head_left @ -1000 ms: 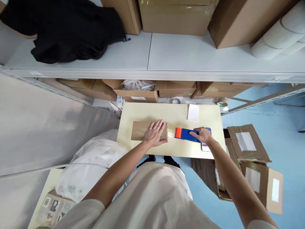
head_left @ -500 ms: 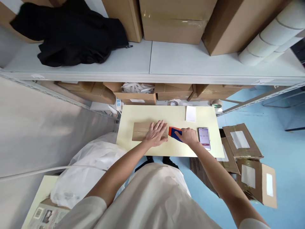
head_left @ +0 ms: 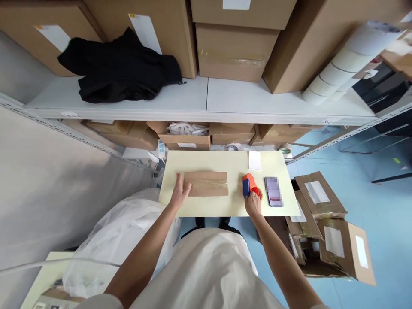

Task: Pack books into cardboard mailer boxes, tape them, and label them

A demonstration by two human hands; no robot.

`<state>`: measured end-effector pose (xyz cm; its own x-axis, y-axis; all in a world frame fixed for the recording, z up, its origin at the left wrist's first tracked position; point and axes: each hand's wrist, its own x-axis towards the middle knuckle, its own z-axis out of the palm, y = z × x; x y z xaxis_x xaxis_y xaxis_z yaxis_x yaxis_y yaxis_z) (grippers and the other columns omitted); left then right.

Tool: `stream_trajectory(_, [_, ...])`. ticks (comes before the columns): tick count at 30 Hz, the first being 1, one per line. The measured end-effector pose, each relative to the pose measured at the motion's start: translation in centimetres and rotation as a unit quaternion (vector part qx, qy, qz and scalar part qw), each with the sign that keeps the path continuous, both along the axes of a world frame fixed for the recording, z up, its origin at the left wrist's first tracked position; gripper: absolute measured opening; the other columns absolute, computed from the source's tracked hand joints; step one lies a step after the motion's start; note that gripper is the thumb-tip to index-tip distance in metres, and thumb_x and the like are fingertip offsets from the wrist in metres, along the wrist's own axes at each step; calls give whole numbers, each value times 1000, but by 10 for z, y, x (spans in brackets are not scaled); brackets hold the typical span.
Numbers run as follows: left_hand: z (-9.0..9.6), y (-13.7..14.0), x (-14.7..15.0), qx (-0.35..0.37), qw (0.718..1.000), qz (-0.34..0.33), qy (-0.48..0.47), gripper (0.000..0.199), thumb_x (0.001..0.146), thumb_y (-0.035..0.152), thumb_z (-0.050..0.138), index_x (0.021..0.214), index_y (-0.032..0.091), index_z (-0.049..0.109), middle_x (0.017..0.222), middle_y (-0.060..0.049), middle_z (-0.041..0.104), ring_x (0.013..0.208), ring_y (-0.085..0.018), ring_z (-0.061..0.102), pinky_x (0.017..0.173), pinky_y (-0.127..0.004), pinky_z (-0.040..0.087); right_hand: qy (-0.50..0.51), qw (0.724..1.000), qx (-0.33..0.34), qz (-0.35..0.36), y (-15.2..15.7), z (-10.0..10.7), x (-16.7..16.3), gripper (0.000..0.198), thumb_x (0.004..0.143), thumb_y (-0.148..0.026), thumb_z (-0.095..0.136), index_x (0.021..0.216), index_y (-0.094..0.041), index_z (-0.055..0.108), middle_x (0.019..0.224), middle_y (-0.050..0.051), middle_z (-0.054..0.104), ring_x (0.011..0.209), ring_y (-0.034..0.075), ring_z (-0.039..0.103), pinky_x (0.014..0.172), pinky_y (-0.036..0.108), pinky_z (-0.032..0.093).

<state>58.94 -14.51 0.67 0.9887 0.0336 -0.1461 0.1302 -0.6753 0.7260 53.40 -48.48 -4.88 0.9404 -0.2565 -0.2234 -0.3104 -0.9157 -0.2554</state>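
Note:
A flat, narrow cardboard box (head_left: 206,189) lies on the pale yellow table (head_left: 225,207), with a strip of clear tape along its top. At its left end is my left hand (head_left: 180,193), thumb apart from the fingers, holding nothing; whether it touches the box's edge I cannot tell. My right hand (head_left: 253,204) is closed on an orange and blue tape dispenser (head_left: 249,183), to the right of the box. Beside the dispenser lies a phone (head_left: 273,191), its screen partly blurred. A white paper pad (head_left: 254,160) lies at the table's back edge.
Behind the table stands a grey shelf (head_left: 238,101) with large cartons (head_left: 231,51), a black garment (head_left: 125,68) and white rolls (head_left: 341,66). Opened cartons (head_left: 336,242) lie on the floor at right. A white plastic bag (head_left: 128,236) bulges at left.
My left hand has lifted off the box top and moved left to its end. My right hand has drawn the tape dispenser away from the box's right end and turned it. The view has tilted up.

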Motion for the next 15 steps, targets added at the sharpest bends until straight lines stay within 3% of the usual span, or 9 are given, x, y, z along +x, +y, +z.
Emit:
stream_trajectory(3, [-10, 6, -2, -117, 991, 1, 67, 75, 90, 54, 35, 149, 14, 13, 155, -14, 14, 143, -24, 14, 117, -42, 14, -17, 1000, 23, -2, -1, -9, -4, 44, 82, -13, 38, 125, -7, 46, 98, 18, 61, 98, 30, 58, 85, 43, 42])
stream_trajectory(5, [-14, 6, -3, -180, 980, 26, 76, 75, 88, 57, 37, 148, 17, 16, 156, -11, 14, 143, -24, 14, 117, -40, 12, -56, 998, 37, 6, 0, -7, -5, 54, 80, -14, 42, 133, -5, 37, 112, 21, 56, 110, 32, 52, 92, 48, 39])
stream_trajectory(10, [-17, 6, -11, -332, 934, 102, 86, 83, 79, 67, 47, 144, 17, 32, 154, -10, 23, 142, -26, 19, 116, -37, 20, -120, 972, 160, 123, 25, 11, 3, 77, 79, -24, 53, 147, -15, 16, 144, 20, 33, 135, 32, 29, 104, 51, 34])
stream_trajectory(12, [-18, 6, -15, -385, 913, 97, 100, 83, 75, 71, 49, 139, 19, 40, 150, -10, 33, 139, -28, 27, 113, -39, 27, -96, 954, 229, 169, 40, 16, 11, 77, 80, -29, 54, 147, -19, 17, 144, 18, 34, 134, 30, 31, 103, 49, 36])
stream_trajectory(15, [-16, 6, -13, -399, 906, 92, 108, 81, 71, 73, 53, 133, 21, 49, 141, -11, 46, 135, -30, 36, 108, -41, 35, -84, 931, 312, 170, 55, 23, 23, 69, 83, -32, 51, 146, -22, 22, 137, 17, 42, 124, 29, 43, 95, 48, 44])
